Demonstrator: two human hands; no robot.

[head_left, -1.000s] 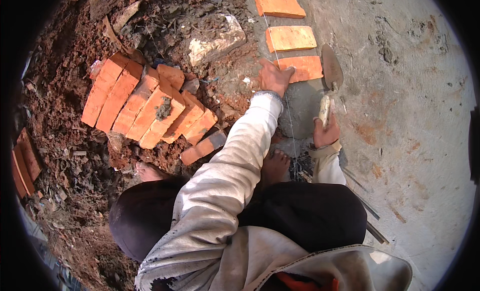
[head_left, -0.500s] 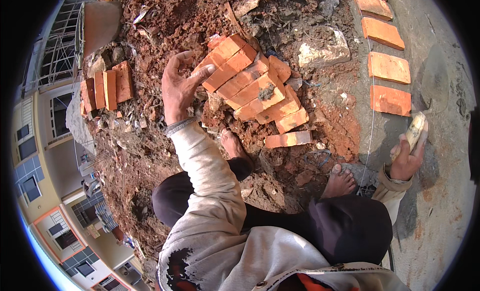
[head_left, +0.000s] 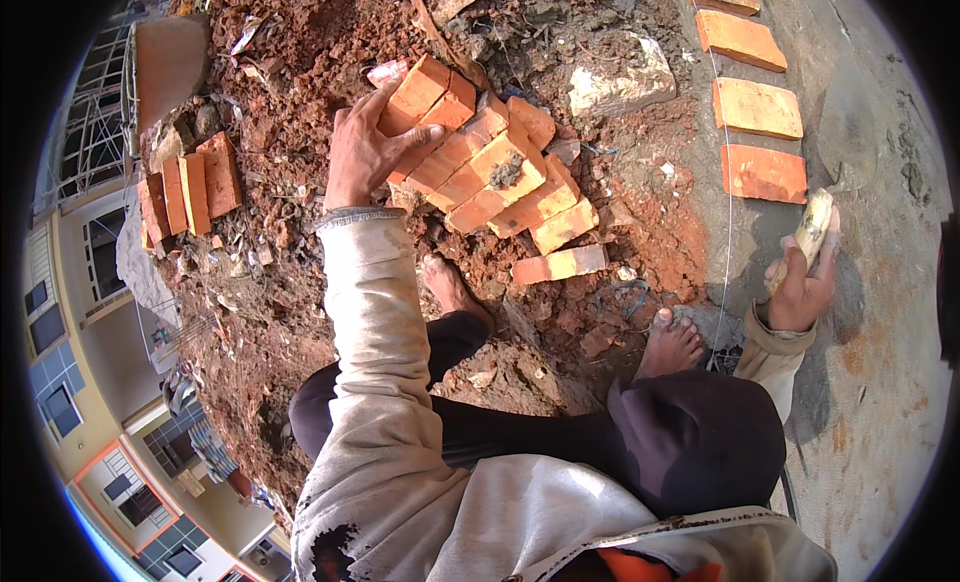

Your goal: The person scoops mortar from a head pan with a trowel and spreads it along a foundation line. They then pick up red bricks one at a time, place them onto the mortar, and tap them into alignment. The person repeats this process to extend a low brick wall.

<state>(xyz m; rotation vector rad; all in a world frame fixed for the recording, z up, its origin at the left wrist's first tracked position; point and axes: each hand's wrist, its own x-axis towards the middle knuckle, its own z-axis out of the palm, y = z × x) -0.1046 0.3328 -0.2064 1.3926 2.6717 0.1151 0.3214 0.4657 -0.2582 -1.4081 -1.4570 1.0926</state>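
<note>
My left hand grips the end brick at the upper left of a leaning pile of orange bricks, one with a lump of grey mortar on it. At the right, my right hand is closed on the pale wooden handle of a trowel, whose grey blade lies over the wet mortar strip. A row of spaced bricks stands on that strip, with a thin string running along its left side.
A smaller brick stack sits at the left. A pale rubble block and a loose brick lie on red soil between pile and row. My bare feet are below. Building fronts show at the far left edge.
My left hand has left the row's nearest brick, moved left to the pile and closed on a brick there. The view has swung leftward, bringing buildings in. My right hand still holds the trowel.
</note>
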